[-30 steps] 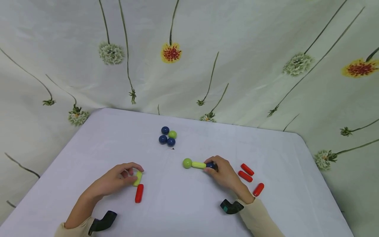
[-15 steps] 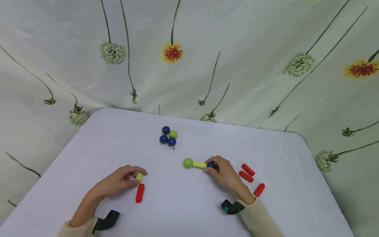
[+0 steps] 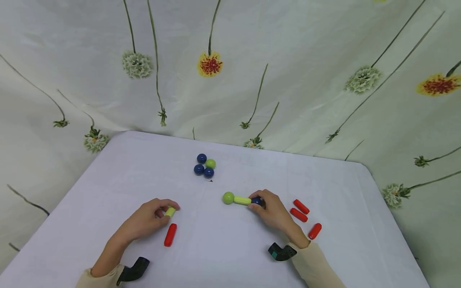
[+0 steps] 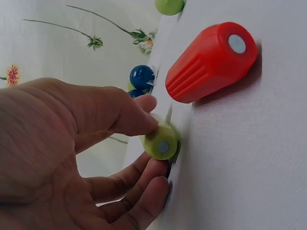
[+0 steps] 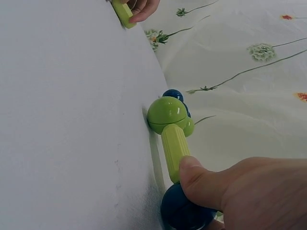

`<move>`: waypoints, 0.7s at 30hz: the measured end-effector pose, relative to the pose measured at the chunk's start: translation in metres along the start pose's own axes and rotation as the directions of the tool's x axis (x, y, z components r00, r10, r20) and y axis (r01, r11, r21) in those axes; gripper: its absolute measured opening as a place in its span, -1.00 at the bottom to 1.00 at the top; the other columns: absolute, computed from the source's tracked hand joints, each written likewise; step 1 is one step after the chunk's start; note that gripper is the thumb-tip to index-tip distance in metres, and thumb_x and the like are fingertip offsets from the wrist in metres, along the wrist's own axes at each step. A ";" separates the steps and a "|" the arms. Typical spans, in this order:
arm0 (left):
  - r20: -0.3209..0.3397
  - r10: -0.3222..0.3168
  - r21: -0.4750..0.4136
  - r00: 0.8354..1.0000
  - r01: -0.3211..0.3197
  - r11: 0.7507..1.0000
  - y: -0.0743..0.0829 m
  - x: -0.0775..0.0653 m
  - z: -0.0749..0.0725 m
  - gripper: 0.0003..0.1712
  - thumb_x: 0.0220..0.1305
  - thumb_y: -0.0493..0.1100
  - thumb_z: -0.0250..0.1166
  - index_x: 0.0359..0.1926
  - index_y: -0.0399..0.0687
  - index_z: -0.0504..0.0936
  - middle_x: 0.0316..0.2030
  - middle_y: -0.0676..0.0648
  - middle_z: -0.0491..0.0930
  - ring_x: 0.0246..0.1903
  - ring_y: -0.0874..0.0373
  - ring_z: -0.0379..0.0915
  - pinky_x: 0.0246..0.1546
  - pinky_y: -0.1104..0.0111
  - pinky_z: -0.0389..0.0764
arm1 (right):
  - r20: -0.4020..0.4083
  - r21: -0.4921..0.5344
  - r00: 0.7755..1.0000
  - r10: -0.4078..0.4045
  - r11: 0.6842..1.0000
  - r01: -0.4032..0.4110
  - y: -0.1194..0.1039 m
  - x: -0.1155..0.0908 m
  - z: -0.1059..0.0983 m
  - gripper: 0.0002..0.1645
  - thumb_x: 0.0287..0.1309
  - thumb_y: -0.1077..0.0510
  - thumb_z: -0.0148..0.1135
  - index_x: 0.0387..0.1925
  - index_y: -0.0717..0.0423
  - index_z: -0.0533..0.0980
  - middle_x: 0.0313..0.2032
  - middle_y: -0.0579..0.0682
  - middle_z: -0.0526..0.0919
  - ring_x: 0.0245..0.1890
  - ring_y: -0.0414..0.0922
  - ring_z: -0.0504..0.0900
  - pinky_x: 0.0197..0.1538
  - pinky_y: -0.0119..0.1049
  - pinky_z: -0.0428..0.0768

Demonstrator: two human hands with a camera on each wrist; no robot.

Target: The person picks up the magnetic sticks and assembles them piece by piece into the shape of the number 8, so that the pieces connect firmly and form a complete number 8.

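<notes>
My left hand (image 3: pixel 149 218) pinches a yellow-green magnetic rod (image 4: pixel 162 143) between thumb and fingers, low at the table; a grey magnet disc shows in its near end. Close by lies a red magnetic rod (image 3: pixel 170 235). My right hand (image 3: pixel 273 210) holds a dark blue ball (image 5: pixel 184 208) between thumb and fingers. That ball joins a second yellow-green rod (image 5: pixel 174 148), whose far end meets a green ball (image 5: pixel 166 115), so the three form one straight piece on the table. The right fingers are mostly hidden behind the ball in the right wrist view.
Several dark blue balls (image 3: pixel 199 169) and a green ball (image 3: pixel 210 163) cluster toward the back of the white table (image 3: pixel 151 160). Right of my right hand lie three red rods (image 3: pixel 299 215). A flower-printed cloth (image 3: pixel 288 60) hangs behind the table.
My left hand has closed its fingers on the yellow-green rod and shifted it slightly right and away from the red rod, turning it a little. My right hand stays put.
</notes>
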State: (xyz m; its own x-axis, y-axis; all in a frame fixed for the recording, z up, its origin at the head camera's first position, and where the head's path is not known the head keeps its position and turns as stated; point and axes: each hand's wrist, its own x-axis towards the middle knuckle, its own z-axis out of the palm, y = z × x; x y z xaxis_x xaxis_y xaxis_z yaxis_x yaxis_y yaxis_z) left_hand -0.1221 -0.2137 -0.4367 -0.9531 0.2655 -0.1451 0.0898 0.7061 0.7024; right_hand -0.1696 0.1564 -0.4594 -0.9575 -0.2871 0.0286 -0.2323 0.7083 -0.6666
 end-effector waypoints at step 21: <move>-0.104 -0.030 -0.033 0.994 0.027 0.999 0.031 0.022 0.021 -0.65 0.16 -0.34 0.31 -0.01 -0.03 0.68 -0.21 -0.12 0.56 -0.32 0.10 0.42 -0.41 0.36 0.50 | 0.002 0.000 0.999 0.033 0.999 -0.033 0.003 0.016 -0.008 -0.74 0.26 0.12 0.35 -0.03 0.04 0.62 -0.08 0.06 0.64 -0.13 -0.05 0.52 0.06 -0.04 0.55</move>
State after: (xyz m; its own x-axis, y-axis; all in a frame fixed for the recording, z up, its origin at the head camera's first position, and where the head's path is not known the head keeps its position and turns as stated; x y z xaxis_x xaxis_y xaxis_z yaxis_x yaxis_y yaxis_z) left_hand -0.1345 -0.1717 -0.4330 -0.9802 0.1746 -0.0930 0.0547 0.6908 0.7210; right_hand -0.1874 0.1589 -0.4556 -0.9642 -0.2653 0.0049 -0.2007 0.7171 -0.6675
